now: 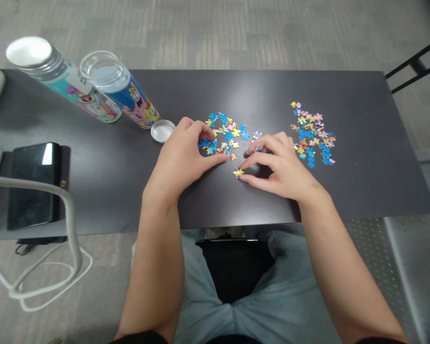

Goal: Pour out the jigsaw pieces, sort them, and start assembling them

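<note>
Viewing from the head, you pinch a small yellow-patterned jigsaw piece (238,172) in your right hand (280,165), nearer you than the loose multicoloured puzzle pieces (235,132) on the black rectangular table (107,186). Your left hand (186,155) arches half open over these, holding nothing visible.

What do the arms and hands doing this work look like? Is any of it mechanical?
Nothing mechanical shows; they are a person's. The left hand and right hand are bare, with five-fingered human shapes and no gloves, rings or watch visible. The left forearm and right forearm are uncovered, without cables or markings. Dark sleeves show at the bottom edge.
</note>
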The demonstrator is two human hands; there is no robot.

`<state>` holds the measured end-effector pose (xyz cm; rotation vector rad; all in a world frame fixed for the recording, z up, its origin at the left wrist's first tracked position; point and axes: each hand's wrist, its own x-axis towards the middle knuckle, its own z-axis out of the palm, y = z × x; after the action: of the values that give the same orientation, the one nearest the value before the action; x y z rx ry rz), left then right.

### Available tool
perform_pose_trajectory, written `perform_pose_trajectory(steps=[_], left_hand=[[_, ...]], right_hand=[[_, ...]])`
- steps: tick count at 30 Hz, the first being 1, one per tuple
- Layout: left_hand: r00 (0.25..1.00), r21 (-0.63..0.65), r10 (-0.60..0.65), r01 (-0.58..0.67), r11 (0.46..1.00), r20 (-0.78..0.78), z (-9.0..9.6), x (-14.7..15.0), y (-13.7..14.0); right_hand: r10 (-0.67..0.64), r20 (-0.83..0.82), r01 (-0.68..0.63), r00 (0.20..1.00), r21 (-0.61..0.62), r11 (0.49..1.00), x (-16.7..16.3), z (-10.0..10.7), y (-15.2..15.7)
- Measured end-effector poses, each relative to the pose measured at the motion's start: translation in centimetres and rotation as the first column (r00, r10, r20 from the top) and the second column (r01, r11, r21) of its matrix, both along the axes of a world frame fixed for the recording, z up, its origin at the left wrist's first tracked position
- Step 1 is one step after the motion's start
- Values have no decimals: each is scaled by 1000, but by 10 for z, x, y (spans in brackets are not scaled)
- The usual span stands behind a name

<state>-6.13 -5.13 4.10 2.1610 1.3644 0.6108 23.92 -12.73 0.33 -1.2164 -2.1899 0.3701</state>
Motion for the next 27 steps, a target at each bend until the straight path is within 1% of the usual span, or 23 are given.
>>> perform_pose_trajectory(steps=[2,4,6,8,10,12,15,18,22,24,27], left_hand=[[1000,-3,-9,9,1000,-2,-2,1,-1],[1000,-17,-17,17,1000,0,-2,2,-1],[1000,-26,-23,23,999,8,-2,1,0],[1000,-26,-19,19,999,15,-2,0,1],[1000,-19,-3,3,1000,18,-2,-2,3],[1000,-19,16,-16,1000,10,-2,-4,4],[999,-56,36,-37,998,-9,1,-7,4],[999,-91,51,-51,995,-5,4,-8,4],[998,-64,66,-66,996,7,2,-8,5],[998,-39,69,-68,997,11,2,-7,5],[998,-12,56,-56,998,14,2,-5,4]], right_hand=[[-12,-43,12,999,-5,1000,-2,3,1],[-64,-88,66,994,13,998,-1,7,6],[-129,-94,131,987,16,991,1,12,14],[-176,-51,175,983,-14,984,4,16,23],[-190,13,191,982,-39,981,5,17,30],[-196,76,199,978,-31,979,4,15,35],[-208,147,211,967,-3,978,4,9,40],[-240,154,241,958,11,970,10,5,42],[-317,106,314,942,46,948,15,4,43],[-314,100,311,944,45,949,11,5,43],[-266,161,267,950,16,963,-1,8,43]])
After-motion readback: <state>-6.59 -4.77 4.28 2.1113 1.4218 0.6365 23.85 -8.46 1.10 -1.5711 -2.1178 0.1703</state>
